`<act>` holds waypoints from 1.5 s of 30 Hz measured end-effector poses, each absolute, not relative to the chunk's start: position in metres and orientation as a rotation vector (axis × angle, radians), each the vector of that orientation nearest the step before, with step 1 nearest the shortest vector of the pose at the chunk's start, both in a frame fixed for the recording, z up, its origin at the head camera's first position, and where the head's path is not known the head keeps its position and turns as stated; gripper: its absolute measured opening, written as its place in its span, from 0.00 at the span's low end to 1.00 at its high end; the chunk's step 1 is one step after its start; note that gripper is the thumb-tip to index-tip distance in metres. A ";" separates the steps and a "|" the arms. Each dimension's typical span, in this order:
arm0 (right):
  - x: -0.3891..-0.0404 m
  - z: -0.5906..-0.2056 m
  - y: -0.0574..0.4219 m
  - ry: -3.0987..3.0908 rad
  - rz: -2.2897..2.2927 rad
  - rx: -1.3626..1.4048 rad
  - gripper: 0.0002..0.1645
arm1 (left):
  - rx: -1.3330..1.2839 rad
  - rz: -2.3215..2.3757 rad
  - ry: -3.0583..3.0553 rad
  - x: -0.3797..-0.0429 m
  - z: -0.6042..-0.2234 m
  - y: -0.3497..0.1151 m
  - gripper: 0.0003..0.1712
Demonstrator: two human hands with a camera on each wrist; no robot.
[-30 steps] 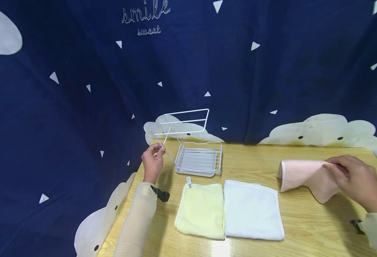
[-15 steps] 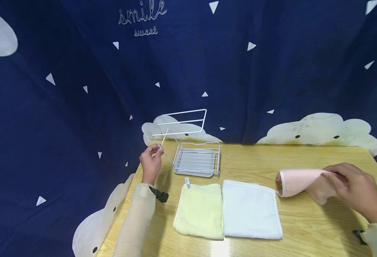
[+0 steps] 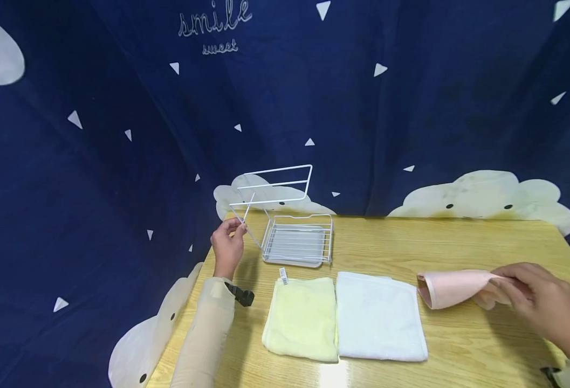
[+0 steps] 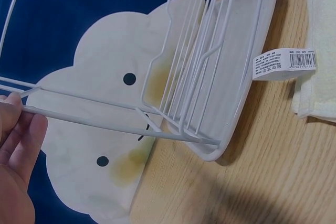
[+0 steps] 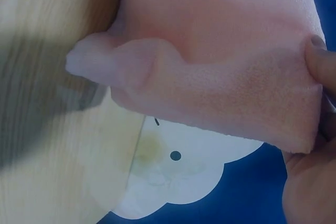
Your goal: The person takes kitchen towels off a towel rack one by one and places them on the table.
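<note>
My left hand (image 3: pixel 228 245) pinches a side bar of the white wire rack (image 3: pixel 275 201). The rack has an upper wire frame and a lower wire basket over a pale tray (image 4: pixel 245 66). At the right, my right hand (image 3: pixel 544 302) holds one end of a folded pink towel (image 3: pixel 452 289) between thumb and fingers. The towel's free end droops to the left, low over the table; in the right wrist view a corner of the cloth (image 5: pixel 94 59) bulges out. Whether it touches the wood is unclear.
A folded yellow towel (image 3: pixel 300 320) with a barcode tag (image 3: pixel 283 276) lies in front of the rack. Right beside it lies a folded white towel (image 3: pixel 379 318). A dark blue curtain (image 3: pixel 343 108) with cloud shapes hangs behind the wooden table (image 3: pixel 377 242).
The right hand has moved down and nearer with the pink towel, whose free end has sunk lower beside the white towel. The left hand keeps its hold on the rack.
</note>
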State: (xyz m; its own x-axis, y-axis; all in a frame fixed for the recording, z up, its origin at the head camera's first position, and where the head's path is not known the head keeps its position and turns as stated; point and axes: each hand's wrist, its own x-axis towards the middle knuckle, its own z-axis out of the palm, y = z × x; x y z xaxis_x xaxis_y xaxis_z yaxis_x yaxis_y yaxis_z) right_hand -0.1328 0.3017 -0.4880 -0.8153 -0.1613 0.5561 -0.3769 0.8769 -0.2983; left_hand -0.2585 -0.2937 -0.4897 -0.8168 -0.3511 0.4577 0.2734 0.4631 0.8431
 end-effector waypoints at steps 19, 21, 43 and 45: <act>-0.103 -0.506 0.306 -2.523 0.565 0.402 0.19 | 0.053 -1.357 -2.135 -0.257 -0.489 -0.295 0.03; -0.100 -0.509 0.307 -2.520 0.559 0.411 0.20 | 0.052 -1.354 -2.136 -0.258 -0.490 -0.295 0.03; -0.071 -0.536 0.310 -2.674 0.505 0.353 0.20 | 0.078 -1.361 -2.142 -0.258 -0.488 -0.295 0.03; -0.069 -0.539 0.310 -2.703 0.505 0.340 0.20 | 0.078 -1.364 -2.148 -0.258 -0.488 -0.295 0.03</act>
State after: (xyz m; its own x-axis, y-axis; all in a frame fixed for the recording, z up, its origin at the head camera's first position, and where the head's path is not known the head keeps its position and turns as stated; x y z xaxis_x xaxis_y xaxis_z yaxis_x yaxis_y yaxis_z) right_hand -0.0685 0.3103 -0.5389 -0.9030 -0.1652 0.3965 -0.2972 0.9068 -0.2989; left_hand -0.2581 -0.2949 -0.4881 -0.8262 -0.3478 0.4433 0.2534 0.4734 0.8436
